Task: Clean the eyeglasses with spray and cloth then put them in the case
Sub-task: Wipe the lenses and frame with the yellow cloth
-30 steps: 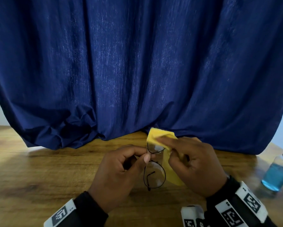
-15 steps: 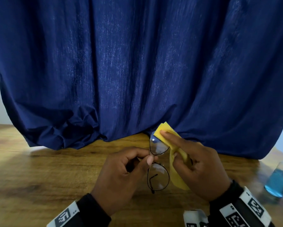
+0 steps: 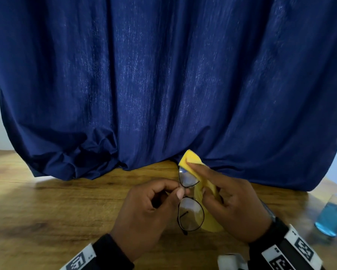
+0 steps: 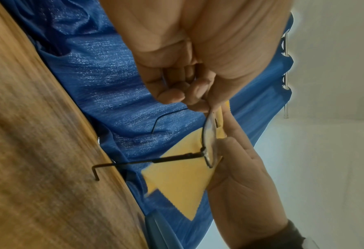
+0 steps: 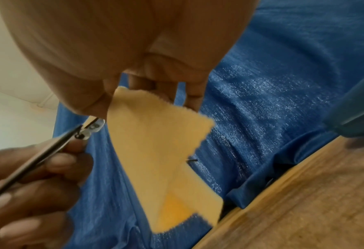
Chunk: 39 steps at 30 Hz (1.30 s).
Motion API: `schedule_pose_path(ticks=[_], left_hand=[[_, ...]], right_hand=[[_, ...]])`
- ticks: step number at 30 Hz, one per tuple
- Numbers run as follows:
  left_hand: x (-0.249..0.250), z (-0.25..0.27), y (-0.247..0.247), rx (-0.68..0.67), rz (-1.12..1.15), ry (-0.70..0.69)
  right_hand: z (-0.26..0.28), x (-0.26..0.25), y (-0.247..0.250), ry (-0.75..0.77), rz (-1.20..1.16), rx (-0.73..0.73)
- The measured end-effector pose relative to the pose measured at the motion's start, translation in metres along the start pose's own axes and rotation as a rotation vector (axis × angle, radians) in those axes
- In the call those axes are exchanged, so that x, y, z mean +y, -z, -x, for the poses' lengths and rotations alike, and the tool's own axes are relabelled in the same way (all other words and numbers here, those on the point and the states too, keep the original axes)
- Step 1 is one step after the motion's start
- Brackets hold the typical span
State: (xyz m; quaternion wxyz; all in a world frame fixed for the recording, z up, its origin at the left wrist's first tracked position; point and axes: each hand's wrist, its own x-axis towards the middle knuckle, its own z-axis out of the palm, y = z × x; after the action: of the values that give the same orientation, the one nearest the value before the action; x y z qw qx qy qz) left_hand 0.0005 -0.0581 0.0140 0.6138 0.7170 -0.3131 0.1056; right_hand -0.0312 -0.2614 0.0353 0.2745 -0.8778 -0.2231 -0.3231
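Pinching the glasses (image 3: pixel 190 199) by the bridge, the left hand (image 3: pixel 146 217) steadies them above the table (image 3: pixel 46 211); the right hand (image 3: pixel 230 203) grips the cloth (image 3: pixel 191 162) around the far lens. Rubbing hard could twist the thin frame.

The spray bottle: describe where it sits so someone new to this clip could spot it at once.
Follow the wooden table to its far right edge, past the blue curtain's hem. The spray bottle stands there, right of the right hand: clear, with bright blue liquid, the only container in view.
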Motion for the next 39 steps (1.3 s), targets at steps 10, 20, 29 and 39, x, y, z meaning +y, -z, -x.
schedule_pose_path(ticks=[10, 20, 29, 39], left_hand=[[-0.0008, -0.0012, 0.0009, -0.004, -0.008, 0.004], [-0.0018, -0.0006, 0.0031, 0.002, -0.009, -0.034], [0.0028, 0.0007, 0.0017, -0.022, -0.002, -0.02], [0.0035, 0.0007, 0.0011, -0.02, 0.009, 0.001]], right_hand=[[0.0006, 0.0038, 0.0017, -0.032, -0.043, 0.073], [0.0015, 0.0031, 0.0033, 0.008, -0.098, 0.082], [0.0018, 0.0028, -0.0002, 0.02, -0.104, 0.022], [0.0012, 0.0007, -0.0027, 0.06, -0.075, 0.02]])
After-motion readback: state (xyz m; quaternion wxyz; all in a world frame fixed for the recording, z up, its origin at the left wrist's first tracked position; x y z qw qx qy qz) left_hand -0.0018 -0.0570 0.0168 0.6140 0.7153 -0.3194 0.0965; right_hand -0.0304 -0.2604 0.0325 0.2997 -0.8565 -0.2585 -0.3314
